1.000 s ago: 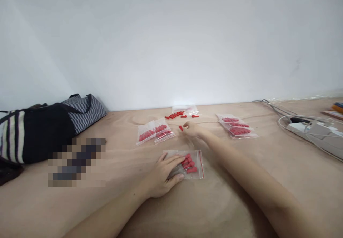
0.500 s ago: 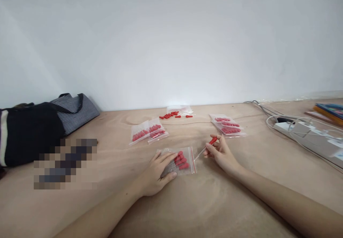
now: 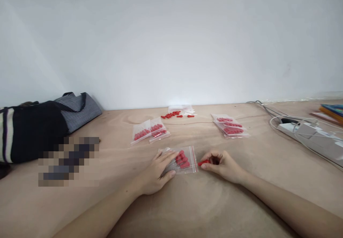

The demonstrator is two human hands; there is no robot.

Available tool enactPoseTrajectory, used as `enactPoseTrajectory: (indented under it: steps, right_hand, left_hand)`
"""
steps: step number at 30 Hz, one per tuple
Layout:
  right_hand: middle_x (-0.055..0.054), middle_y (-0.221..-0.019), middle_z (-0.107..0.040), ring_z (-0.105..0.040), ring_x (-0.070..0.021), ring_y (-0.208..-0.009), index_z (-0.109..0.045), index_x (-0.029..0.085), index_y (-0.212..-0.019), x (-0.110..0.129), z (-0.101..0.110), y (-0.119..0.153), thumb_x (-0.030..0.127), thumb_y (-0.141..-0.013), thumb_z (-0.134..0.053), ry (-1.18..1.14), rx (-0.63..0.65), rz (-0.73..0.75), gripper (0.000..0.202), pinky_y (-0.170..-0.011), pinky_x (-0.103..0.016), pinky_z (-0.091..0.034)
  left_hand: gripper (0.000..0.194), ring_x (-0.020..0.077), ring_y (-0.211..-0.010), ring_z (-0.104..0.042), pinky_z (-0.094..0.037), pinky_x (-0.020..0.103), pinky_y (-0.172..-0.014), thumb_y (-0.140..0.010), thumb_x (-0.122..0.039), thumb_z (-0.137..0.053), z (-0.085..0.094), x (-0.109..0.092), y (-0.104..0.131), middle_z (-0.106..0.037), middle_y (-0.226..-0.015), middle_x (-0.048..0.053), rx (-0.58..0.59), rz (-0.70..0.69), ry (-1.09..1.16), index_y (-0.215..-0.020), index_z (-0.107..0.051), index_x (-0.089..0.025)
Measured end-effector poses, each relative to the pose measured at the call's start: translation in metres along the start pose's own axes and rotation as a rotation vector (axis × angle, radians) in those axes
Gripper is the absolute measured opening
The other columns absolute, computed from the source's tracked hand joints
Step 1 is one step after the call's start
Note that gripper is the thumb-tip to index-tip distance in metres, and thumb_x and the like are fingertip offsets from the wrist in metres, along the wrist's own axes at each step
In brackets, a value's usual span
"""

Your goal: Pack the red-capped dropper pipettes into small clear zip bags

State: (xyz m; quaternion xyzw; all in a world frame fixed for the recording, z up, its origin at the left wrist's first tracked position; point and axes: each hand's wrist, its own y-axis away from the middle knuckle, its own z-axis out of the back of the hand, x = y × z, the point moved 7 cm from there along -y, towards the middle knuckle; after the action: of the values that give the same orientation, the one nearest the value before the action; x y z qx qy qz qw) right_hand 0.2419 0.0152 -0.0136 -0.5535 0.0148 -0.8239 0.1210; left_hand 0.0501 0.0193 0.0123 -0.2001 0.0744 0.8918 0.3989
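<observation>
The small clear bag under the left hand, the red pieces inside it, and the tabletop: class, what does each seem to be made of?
Small clear zip bag: thin glossy plastic film, see-through, with glints. Red pieces: probably matte plastic or rubber, evenly coloured. Pale tabletop: plywood-like wood, unvarnished look, grain visible.

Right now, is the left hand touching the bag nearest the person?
Touching. Head view shows the left hand lying flat on the bag, fingers overlapping its clear plastic.

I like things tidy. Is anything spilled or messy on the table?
Yes. A few loose red pieces lie scattered near the wall, outside any bag, while the rest sit in sealed little bags. The cables at the right are tangled too.
</observation>
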Motion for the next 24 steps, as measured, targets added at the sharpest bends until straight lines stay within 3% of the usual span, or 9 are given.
enactPoseTrajectory:
  steps: [4,9,17,24]
  right_hand:
    - [0.003,-0.056,-0.049,-0.042,-0.0076,-0.05,-0.065,0.017,-0.076,0.006,-0.009,-0.003,0.03,-0.067,-0.064,0.071,0.057,0.047,0.016,-0.048,-0.02,-0.035]
    - [-0.002,-0.074,-0.057,-0.048,-0.0092,-0.058,-0.066,0.017,-0.084,0.014,-0.02,-0.006,0.029,-0.073,-0.058,0.011,0.134,0.125,0.018,-0.052,-0.021,-0.038]
    - [0.004,-0.048,-0.048,-0.036,-0.0051,-0.043,-0.066,0.014,-0.072,0.005,-0.036,-0.013,0.033,-0.065,-0.067,-0.082,0.187,-0.003,0.02,-0.042,-0.019,-0.028]
    - [-0.001,-0.063,-0.064,-0.054,-0.0105,-0.056,-0.066,0.015,-0.065,0.011,-0.047,-0.012,0.034,-0.06,-0.072,-0.225,0.293,0.039,0.02,-0.052,-0.022,-0.042]
  left_hand:
    - [0.052,0.0231,-0.127,-0.026,-0.013,0.048,-0.105,-0.085,-0.027,-0.041,0.001,0.002,0.0,-0.035,-0.136,0.004,-0.049,-0.001,-0.006,-0.134,-0.023,-0.024]
    - [0.052,0.024,-0.124,-0.031,-0.015,0.049,-0.105,-0.084,-0.029,-0.043,0.002,0.0,0.001,-0.038,-0.134,0.004,-0.072,-0.006,-0.016,-0.133,-0.025,-0.025]
    - [0.053,0.0249,-0.123,-0.033,-0.014,0.05,-0.104,-0.082,-0.03,-0.046,0.001,0.003,0.0,-0.039,-0.133,0.007,-0.098,0.003,0.016,-0.131,-0.027,-0.022]
    - [0.057,0.0264,-0.123,-0.032,-0.01,0.054,-0.104,-0.077,-0.033,-0.052,0.001,0.012,0.0,-0.043,-0.13,0.009,-0.144,0.061,0.045,-0.129,-0.03,-0.02]
